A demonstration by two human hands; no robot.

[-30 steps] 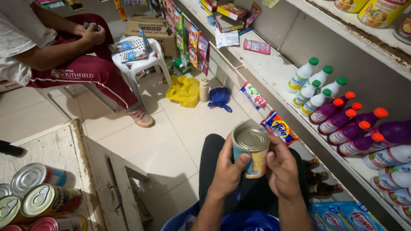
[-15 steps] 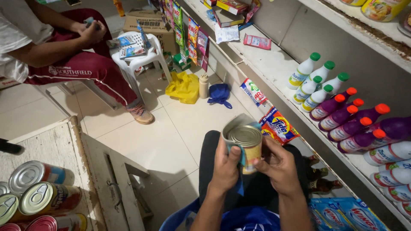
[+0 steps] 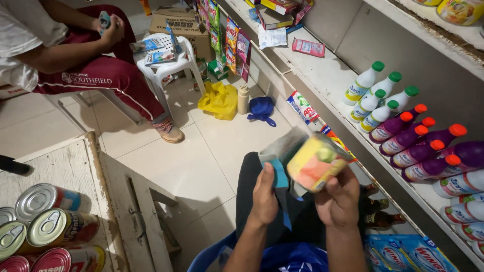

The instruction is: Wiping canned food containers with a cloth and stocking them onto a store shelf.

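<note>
Moved: can (image 3: 315,163) tipped since half a sec ago; lid faced up then, label side shows now, blurred.
Left hand (image 3: 265,194): fingers curled on a blue cloth (image 3: 279,174), pressed to can's 9 o'clock side.
Right hand (image 3: 339,199): wrapped under can's base, thumb at 6 o'clock.
Can: held over the lap, clear of the floor, near frame centre.
Wipe tip: judging by the grip, steady w/ right, roll slowly, cloth flat round label & rim.
Cans (image 3: 48,229): lying at 8 o'clock on a wooden ledge (image 3: 65,163).
Shelf (image 3: 327,78): bottles (image 3: 403,133) at 3 o'clock.
Far: seated person (image 3: 65,55) at 11 o'clock, white stool (image 3: 169,63) beside.
</note>
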